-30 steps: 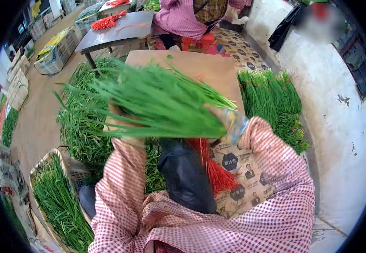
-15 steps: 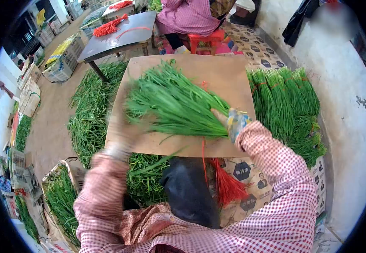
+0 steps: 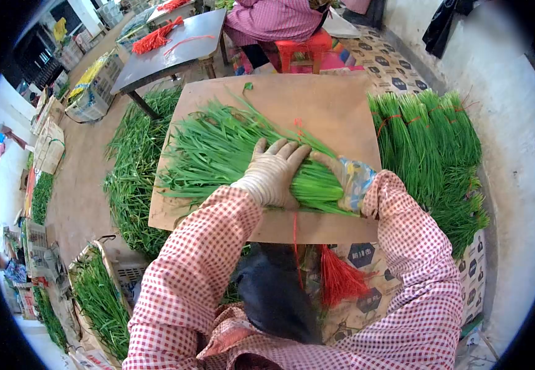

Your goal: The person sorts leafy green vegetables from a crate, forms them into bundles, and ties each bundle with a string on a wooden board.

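Observation:
On a brown board [image 3: 335, 98] in front of me lies a loose bunch of garlic chives [image 3: 212, 151], leaf tips fanned to the left. My right hand [image 3: 346, 180], in a glove with a patterned cuff, is closed around the stem end at the right. Across the middle of the bunch rests my left hand [image 3: 275, 169] in a pale glove, its fingers spread over the leaves. A red tie [image 3: 298, 126] shows on the board just behind the bunch. The chives cover the rest of that tie.
Tied chive bundles [image 3: 421, 129] lie on the right by the wall. Loose greens [image 3: 135, 160] cover the floor at left, near a filled basket [image 3: 98, 290]. Red ties [image 3: 340, 277] hang below the board. Beyond stand a metal table [image 3: 175, 52] and a person [image 3: 273, 21] on a red stool [image 3: 304, 49].
My left hand has come from the board's left edge onto the middle of the bunch. The leaves lie lower and flatter. My right hand stays at the stem end.

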Available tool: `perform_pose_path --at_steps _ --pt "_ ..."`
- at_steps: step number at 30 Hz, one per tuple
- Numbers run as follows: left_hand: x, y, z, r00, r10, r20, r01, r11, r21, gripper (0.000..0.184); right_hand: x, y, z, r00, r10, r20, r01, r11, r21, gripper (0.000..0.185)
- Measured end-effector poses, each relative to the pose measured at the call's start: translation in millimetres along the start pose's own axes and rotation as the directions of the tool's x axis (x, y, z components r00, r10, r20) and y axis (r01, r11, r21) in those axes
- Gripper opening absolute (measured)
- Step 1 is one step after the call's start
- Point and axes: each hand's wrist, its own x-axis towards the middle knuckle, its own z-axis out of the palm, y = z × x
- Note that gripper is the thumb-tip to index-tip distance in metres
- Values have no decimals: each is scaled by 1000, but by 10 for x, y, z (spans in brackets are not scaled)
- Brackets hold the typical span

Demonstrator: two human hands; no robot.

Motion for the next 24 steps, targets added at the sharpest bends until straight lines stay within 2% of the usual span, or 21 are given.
perform_pose_path --at_steps 1,2,3,5,6,7,9,11,13,14,15,16,19,20,21,22,24 --pt "25 -8 36 999 -21 -25 20 1000 -11 115 35 176 91 984 -128 -123 143 983 119 99" --pt "43 -3 55 999 -38 -21 38 999 3 115 142 369 230 957 -225 -185 254 956 148 100" --pt "40 20 31 999 -37 -26 37 999 -1 115 117 344 188 957 -224 -183 251 957 142 100" --pt "31 39 -30 998 -61 31 61 998 -5 115 88 268 114 984 -154 -86 159 986 55 99" --pt "28 40 -55 996 -65 60 65 998 -7 113 7 152 -13 999 -42 -7 42 999 19 100" --pt "15 43 -57 997 -56 55 57 998 -9 113 -130 84 -108 999 -33 -10 33 999 14 100" --pt "10 45 -45 994 -89 61 90 996 -9 111 -425 68 -219 993 88 -82 -81 993 81 95" --pt "15 70 -72 994 -88 58 90 996 -25 111 -784 441 -181 928 259 -270 -188 946 263 91" --pt "11 60 -76 994 -80 73 80 997 4 112 -1009 789 -65 865 293 -408 6 805 593 89" --pt "10 56 -76 995 -75 60 76 997 -15 112 -951 1054 147 742 217 -634 169 855 491 82" --pt "5 61 -85 996 -66 59 68 998 -17 112 -891 1039 258 739 223 -636 164 856 490 82" --pt "-1 62 -103 996 -69 60 70 997 -13 113 -791 999 407 710 260 -655 417 594 688 78" --pt "-18 66 -93 995 -80 61 80 997 -4 116 -279 420 756 565 392 -726 668 298 682 59" --pt "-29 63 -68 996 -83 17 82 996 29 116 -73 442 941 374 366 -852 477 712 515 48" --pt "-46 57 -72 996 -85 -26 86 994 65 117 37 376 986 211 235 -949 142 953 268 38" --pt "-65 47 -81 996 -90 -23 91 993 70 117 62 347 996 212 237 -948 149 951 271 38" --pt "-87 70 -90 994 -98 -42 100 994 50 118 19 286 933 329 296 -897 112 930 349 32"
